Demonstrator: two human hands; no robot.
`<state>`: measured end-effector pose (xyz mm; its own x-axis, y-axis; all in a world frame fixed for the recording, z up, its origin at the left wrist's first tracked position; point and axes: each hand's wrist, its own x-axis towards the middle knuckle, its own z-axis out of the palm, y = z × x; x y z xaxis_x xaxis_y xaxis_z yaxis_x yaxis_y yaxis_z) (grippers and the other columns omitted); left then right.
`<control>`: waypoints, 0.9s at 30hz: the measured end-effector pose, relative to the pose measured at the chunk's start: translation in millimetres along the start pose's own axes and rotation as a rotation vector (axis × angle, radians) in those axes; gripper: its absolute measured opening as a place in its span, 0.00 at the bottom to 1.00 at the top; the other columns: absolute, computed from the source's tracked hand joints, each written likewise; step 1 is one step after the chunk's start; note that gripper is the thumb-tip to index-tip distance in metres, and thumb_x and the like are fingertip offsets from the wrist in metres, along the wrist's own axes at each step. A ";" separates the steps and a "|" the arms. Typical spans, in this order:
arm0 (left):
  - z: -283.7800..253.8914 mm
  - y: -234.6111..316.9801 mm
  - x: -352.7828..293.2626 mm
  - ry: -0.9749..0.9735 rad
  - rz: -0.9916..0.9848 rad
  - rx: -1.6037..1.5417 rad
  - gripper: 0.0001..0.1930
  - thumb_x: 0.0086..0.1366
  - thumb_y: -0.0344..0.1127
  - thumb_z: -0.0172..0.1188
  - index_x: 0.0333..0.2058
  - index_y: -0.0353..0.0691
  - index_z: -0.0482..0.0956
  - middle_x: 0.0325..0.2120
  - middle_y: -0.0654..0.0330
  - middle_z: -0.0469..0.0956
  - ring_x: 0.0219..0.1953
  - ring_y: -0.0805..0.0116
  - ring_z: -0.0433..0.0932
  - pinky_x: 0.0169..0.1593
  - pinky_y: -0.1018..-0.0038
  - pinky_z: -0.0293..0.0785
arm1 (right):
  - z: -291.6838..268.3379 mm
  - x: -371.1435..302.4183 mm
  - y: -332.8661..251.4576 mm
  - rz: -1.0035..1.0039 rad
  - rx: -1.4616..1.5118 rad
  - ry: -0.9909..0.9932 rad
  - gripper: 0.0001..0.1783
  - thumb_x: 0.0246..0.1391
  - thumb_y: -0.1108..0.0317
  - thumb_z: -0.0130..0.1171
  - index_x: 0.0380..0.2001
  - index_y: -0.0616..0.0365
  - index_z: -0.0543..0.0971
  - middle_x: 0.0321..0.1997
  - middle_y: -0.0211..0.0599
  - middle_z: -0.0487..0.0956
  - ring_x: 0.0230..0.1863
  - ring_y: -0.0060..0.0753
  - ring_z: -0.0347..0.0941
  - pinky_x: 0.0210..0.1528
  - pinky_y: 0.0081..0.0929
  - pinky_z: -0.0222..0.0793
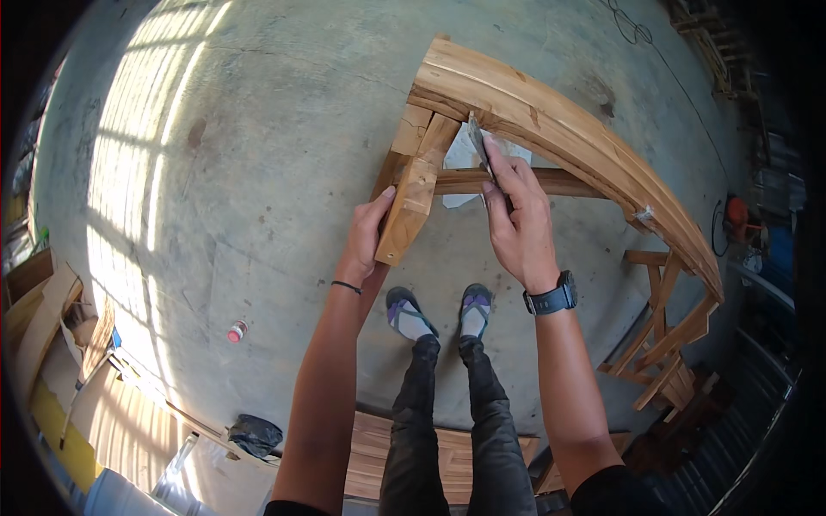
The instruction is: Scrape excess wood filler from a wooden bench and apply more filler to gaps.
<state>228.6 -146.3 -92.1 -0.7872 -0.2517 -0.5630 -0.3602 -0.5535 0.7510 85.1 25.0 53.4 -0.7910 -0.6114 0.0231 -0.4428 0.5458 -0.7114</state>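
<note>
Hands, two. By the left hand point(368, 232), one squared light-brown wooden block point(413, 193) is gripped at its side, thumb on the near edge, fingers largely hidden. By the right hand point(520, 228), one thin flat grey tool point(478, 144) is pinched between thumb and fingers.

Wooden frame, one: composed of one long curved light-brown wooden rail point(551, 112), the block under its left end, and one straight dark-brown wooden crossbar point(564, 182). The tool's tip is held at the rail's inner edge; whether wood is touched cannot be told.

Wearables: one black wristwatch point(552, 297) on the right wrist, one thin black band point(346, 286) on the left, two dark shoes below.

Edges: the right hand is bounded by the rail ahead and the block at left; floor is seen between the hand and the shoes. Leftward, room extends to one sunlit striped patch point(129, 163).

Surface: grey-green concrete floor point(292, 172), stained and cracked. Upon it: one small red-and-white bottle point(237, 330), one crumpled black bag point(255, 436), white sheet material point(462, 155) beneath the frame.
</note>
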 end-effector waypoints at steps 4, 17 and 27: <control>-6.1 -7.8 -1.7 0.047 -0.074 0.018 0.25 0.75 0.51 0.44 0.46 0.31 0.77 0.31 0.55 0.81 0.27 0.68 0.82 0.28 0.74 0.79 | 4.0 -13.2 4.1 0.247 0.568 -0.174 0.29 0.62 0.79 0.54 0.66 0.59 0.69 0.42 0.41 0.75 0.40 0.33 0.72 0.45 0.25 0.69; 7.2 5.6 -11.7 0.177 -0.042 -0.099 0.25 0.68 0.51 0.60 0.26 0.29 0.83 0.20 0.66 0.77 0.23 0.81 0.70 0.27 0.79 0.64 | 58.3 -55.3 -7.0 -0.001 0.311 -0.156 0.34 0.57 0.84 0.55 0.68 0.56 0.69 0.38 0.39 0.71 0.38 0.33 0.68 0.43 0.24 0.67; -3.0 -14.7 -0.6 0.182 0.021 0.055 0.26 0.70 0.52 0.56 0.36 0.28 0.82 0.23 0.55 0.80 0.23 0.70 0.78 0.27 0.74 0.75 | 70.3 -136.0 43.1 0.056 0.131 -0.447 0.31 0.60 0.82 0.53 0.67 0.57 0.69 0.40 0.38 0.72 0.35 0.29 0.68 0.40 0.22 0.68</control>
<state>235.9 -140.5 -103.9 -0.6929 -0.4052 -0.5964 -0.3753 -0.5036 0.7782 203.2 91.3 -29.9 -0.5400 -0.7857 -0.3017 -0.3252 0.5254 -0.7863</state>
